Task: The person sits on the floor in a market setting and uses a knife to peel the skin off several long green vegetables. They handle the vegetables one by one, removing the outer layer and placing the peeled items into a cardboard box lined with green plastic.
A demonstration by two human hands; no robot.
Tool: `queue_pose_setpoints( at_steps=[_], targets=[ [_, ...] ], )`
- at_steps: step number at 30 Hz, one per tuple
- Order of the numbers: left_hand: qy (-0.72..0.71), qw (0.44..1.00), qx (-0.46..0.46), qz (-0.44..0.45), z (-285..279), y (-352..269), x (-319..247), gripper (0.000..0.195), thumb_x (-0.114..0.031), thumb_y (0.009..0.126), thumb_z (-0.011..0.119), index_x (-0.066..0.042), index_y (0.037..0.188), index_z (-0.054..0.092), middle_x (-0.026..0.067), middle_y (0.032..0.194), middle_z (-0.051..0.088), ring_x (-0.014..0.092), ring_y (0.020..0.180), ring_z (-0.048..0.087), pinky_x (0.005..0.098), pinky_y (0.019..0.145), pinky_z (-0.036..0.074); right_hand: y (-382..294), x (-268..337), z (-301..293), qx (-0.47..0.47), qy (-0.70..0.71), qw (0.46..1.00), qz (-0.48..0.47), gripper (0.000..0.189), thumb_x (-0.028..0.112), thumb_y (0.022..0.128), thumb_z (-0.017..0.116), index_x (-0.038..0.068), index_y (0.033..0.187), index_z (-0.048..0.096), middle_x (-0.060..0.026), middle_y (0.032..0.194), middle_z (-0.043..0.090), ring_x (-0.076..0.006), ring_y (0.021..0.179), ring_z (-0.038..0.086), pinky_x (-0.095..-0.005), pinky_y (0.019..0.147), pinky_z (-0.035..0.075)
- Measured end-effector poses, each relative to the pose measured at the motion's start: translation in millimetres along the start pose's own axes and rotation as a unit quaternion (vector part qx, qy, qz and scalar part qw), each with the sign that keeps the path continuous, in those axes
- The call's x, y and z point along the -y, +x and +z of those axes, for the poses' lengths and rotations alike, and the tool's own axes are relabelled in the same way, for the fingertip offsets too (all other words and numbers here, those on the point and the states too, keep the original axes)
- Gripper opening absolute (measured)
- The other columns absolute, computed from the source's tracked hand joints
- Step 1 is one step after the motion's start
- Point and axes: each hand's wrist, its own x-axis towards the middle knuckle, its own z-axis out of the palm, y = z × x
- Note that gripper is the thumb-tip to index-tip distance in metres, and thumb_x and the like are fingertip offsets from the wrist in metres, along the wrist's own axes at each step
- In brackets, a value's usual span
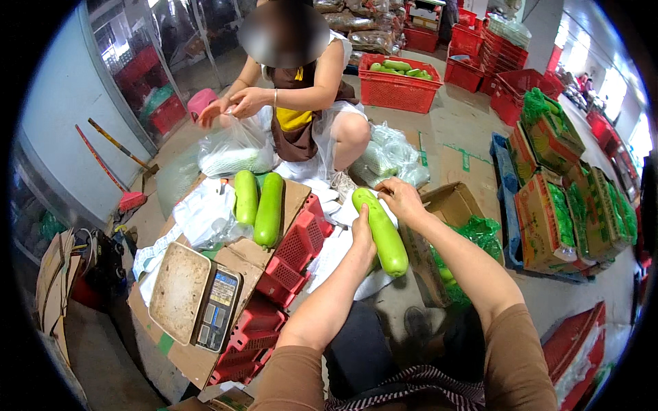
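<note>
My left hand (364, 234) is closed round the middle of a long pale-green gourd (386, 241), its thumb lying along the top. My right hand (398, 198) is beside the gourd's far end with bent fingers; whether it touches the skin cannot be told. Beneath the gourd lie white foam net sleeves (329, 257). Two more gourds (268, 210) rest side by side on a cardboard-covered surface to the left, next to white plastic bags (205, 210). A digital scale with a stained metal pan (181, 293) stands nearer to me on that cardboard.
Opposite, a person sits handling a clear bag (236, 146). Red crates (293, 246) support the cardboard. An open carton (424, 262) with green plastic stands at my right, before a blue pallet (509, 205) of cartons. A red crate of gourds (398, 90) stands behind.
</note>
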Motion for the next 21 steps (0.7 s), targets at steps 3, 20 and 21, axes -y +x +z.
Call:
queue_pose_setpoints(
  at_steps=[3,20,21],
  targets=[
    [0.015,0.999,0.044,-0.001,-14.9,10.2,4.6,0.046,-0.046,0.103,0.043,-0.005,0.122,0.054,0.0111,0.103,0.064,0.026,0.091,0.065,0.0438,0.077,0.057,-0.6,2.3,4.7,0.019,-0.005,1.0,-0.006,0.033,0.018,0.081,0.071,0.009,0.113,0.068,-0.0161,0.101,0.066,-0.0346,0.094,0.064,-0.0425,0.084,0.05],
    [-0.007,0.999,-0.03,0.037,-16.5,8.2,1.9,0.047,-0.043,0.099,0.054,0.003,0.11,0.056,0.0153,0.094,0.064,0.028,0.078,0.067,0.0436,0.066,0.058,-18.4,12.0,8.5,0.073,-0.005,0.997,-0.012,0.072,0.031,0.073,0.08,0.013,0.136,0.051,-0.0169,0.111,0.061,-0.0343,0.102,0.061,-0.0423,0.09,0.049],
    [-0.004,0.999,-0.025,0.035,-17.0,8.2,1.0,0.047,-0.042,0.099,0.055,0.003,0.11,0.056,0.0151,0.094,0.064,0.028,0.078,0.067,0.0435,0.066,0.058,-17.1,12.3,9.7,0.072,-0.001,0.997,-0.019,0.075,0.031,0.073,0.08,0.014,0.138,0.049,-0.0175,0.112,0.061,-0.0352,0.102,0.061,-0.0427,0.09,0.049]
  ],
)
